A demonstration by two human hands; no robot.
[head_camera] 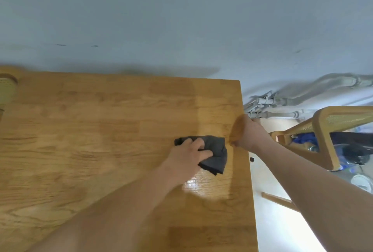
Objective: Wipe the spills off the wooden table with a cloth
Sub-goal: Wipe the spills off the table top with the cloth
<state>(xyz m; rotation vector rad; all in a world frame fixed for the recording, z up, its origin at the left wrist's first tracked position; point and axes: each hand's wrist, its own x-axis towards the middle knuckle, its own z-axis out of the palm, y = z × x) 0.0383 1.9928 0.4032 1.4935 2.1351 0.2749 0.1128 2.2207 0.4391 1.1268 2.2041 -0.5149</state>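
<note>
The wooden table (pixel 101 140) fills the lower left of the head view. A dark grey cloth (pixel 217 155) lies crumpled near its right edge. My left hand (pixel 189 155) presses down on the cloth's left part, fingers spread over it. Just right of the cloth, my right hand (pixel 255 135) grips a blurred brown wooden dish (pixel 237 130), held tilted on edge above the table's right rim. A shiny patch (pixel 199 188) gleams on the wood just in front of the cloth; I cannot tell whether it is wet or only a reflection.
A wooden chair (pixel 325 122) with a woven back stands right of the table, with bottles and dark items (pixel 355 154) on the floor beneath it. Grey pipes (pixel 282 101) run along the wall behind. A pale perforated round object (pixel 7 88) sits at the table's far left.
</note>
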